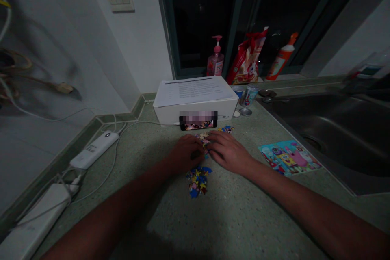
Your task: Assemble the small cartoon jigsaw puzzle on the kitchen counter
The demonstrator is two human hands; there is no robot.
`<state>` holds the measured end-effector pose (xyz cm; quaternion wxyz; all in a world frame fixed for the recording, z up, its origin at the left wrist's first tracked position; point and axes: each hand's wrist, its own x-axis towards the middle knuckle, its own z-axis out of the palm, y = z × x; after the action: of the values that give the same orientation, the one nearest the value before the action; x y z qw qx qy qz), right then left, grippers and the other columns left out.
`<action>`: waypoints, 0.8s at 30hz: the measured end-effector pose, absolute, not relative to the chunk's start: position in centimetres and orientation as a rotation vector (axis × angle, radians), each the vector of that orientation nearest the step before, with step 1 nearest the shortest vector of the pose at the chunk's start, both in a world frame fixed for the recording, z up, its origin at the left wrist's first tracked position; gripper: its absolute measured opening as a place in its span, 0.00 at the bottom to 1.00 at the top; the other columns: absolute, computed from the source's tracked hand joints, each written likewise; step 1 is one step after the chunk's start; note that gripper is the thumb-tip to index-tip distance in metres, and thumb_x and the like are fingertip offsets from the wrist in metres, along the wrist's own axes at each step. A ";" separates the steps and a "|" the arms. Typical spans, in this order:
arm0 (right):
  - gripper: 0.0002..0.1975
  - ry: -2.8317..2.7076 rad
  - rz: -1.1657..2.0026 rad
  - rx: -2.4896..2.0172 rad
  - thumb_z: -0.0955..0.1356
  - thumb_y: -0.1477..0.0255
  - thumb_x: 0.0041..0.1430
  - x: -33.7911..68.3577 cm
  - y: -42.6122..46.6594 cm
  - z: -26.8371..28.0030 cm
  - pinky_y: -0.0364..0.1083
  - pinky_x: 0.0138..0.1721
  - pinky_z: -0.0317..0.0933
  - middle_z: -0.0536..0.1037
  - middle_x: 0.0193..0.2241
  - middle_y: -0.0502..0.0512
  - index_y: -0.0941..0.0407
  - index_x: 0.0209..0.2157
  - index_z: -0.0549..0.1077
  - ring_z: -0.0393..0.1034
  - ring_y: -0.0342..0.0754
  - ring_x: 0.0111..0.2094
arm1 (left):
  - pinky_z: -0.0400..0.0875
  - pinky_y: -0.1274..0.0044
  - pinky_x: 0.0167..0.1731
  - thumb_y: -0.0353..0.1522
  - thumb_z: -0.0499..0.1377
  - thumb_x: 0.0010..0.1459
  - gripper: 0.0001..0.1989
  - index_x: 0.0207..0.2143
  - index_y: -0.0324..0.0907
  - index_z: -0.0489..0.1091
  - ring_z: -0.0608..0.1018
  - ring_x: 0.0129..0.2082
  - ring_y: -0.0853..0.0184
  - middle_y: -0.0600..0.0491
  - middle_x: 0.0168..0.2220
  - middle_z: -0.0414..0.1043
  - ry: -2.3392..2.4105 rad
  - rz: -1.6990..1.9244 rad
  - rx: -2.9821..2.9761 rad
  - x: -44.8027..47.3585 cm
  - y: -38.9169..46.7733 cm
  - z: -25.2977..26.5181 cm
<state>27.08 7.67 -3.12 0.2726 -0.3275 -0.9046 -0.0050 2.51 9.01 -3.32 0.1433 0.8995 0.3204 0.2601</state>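
Pieces (pixel 198 178) in blue, yellow and other colours lie loosely heaped on the desk (pixel 183 227), nearer to me than the two hands I am watching through the head camera. More of them sit between and under the fingertips, and a further cluster (pixel 226 129) shows just beyond the right fingers.

My left hand (pixel 185 155) is bent over the middle group with its fingers curled; my right hand (pixel 230 152) reaches in from the other side, fingers slightly spread. From here I cannot tell whether either grip is clamped on a piece or merely touching.

To the right I see a cartoon picture card (pixel 291 158) lying flat, just beside the sink (pixel 338 130). Beyond the hands, a phone (pixel 198 125) stands against the front of a white box (pixel 170 114), part of its screen blurred. A printed sheet (pixel 198 91) covers the top of that box, and a can (pixel 250 95) stands just beside it.
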 end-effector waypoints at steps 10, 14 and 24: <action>0.08 -2.425 -0.002 -0.846 0.68 0.74 0.69 26.8 7.6 -2.9 0.65 0.62 0.67 0.80 0.54 0.61 0.54 0.46 0.79 0.70 0.60 0.62 | 0.70 0.60 0.57 0.31 0.68 0.59 0.05 0.40 0.44 0.79 0.78 0.50 0.56 0.49 0.47 0.79 0.961 0.775 2.625 2.4 9.1 -3.7; 0.09 -2.425 0.021 -0.837 0.68 0.75 0.69 26.8 7.6 -2.9 0.65 0.63 0.66 0.80 0.54 0.60 0.54 0.46 0.79 0.69 0.58 0.63 | 0.70 0.61 0.56 0.31 0.67 0.60 0.04 0.39 0.44 0.79 0.78 0.49 0.56 0.48 0.46 0.79 0.937 0.771 2.665 2.5 9.0 -3.6; 0.08 -2.447 0.058 -0.851 0.69 0.74 0.67 26.7 7.0 -2.5 0.66 0.64 0.65 0.79 0.56 0.62 0.55 0.46 0.79 0.68 0.60 0.65 | 0.70 0.61 0.56 0.31 0.65 0.62 0.04 0.39 0.43 0.79 0.78 0.48 0.58 0.48 0.45 0.79 0.918 0.820 2.662 2.6 8.8 -3.5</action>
<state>26.67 7.05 -2.50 0.2717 -0.3162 -0.9087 0.0216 2.60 8.80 -3.51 0.1042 0.9026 0.3115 0.2782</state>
